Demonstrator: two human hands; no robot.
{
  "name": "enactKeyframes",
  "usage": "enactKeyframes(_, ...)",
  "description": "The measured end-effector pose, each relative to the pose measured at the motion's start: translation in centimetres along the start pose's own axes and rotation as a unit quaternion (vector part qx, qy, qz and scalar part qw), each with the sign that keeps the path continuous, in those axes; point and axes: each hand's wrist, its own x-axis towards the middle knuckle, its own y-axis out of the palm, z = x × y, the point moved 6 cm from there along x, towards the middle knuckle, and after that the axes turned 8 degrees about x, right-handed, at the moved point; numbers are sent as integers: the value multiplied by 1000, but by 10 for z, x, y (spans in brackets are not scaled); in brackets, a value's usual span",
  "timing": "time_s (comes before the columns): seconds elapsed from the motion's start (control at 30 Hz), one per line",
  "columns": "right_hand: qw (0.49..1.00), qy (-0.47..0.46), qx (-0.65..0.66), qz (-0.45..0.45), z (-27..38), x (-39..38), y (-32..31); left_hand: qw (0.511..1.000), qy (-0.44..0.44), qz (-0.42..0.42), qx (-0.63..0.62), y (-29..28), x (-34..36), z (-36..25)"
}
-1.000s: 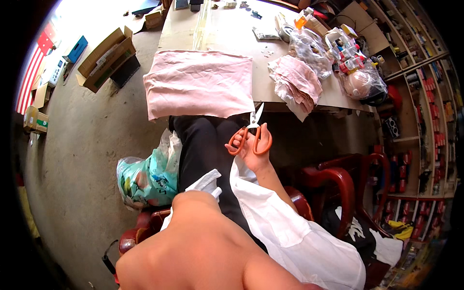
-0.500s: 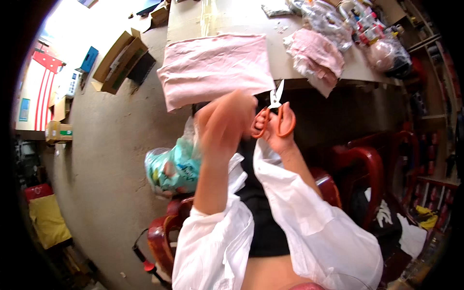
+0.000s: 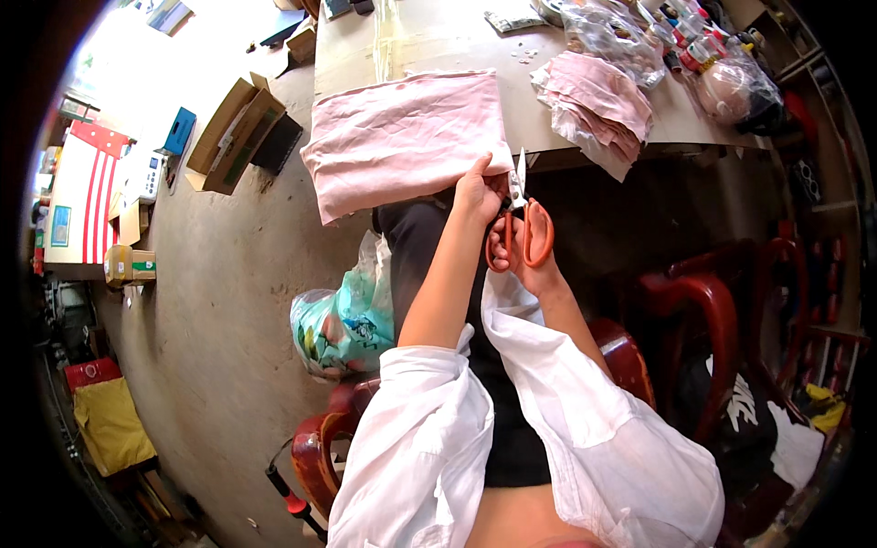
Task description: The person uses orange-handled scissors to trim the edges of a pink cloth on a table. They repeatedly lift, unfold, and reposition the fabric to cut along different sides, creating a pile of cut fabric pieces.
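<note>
A piece of pale pink cloth (image 3: 402, 142) lies over the table's near edge, its front part hanging down. My left hand (image 3: 479, 194) grips the cloth's near right corner, with the thumb on top and the fingers below. Just right of it, my right hand (image 3: 528, 242) holds orange-handled scissors (image 3: 539, 233), fingers through the loops. The blades point away from me, up beside the cloth's right edge. They look almost closed; whether any cloth is between them I cannot tell.
A pile of pink cloth pieces (image 3: 598, 105) sits right on the table (image 3: 361, 55), near clear plastic bags (image 3: 607, 36). A teal plastic bag (image 3: 343, 320) stands on the floor to my left. Dark red wooden chairs (image 3: 690, 301) are at right. An open cardboard box (image 3: 233, 137) stands at far left.
My left hand, blurred before, has moved up and right and now grips the cloth's corner. The scissors' blades have swung closer together and stand more upright beside the cloth.
</note>
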Motion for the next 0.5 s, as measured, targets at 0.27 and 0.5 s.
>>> enactKeyframes(0.27,992,3,93,90,-1,0,6,996,-27,-16,85,-18,23,9)
enactKeyframes(0.5,980,12,148,136,3,0,14,985,-64,3,162,-14,0,0)
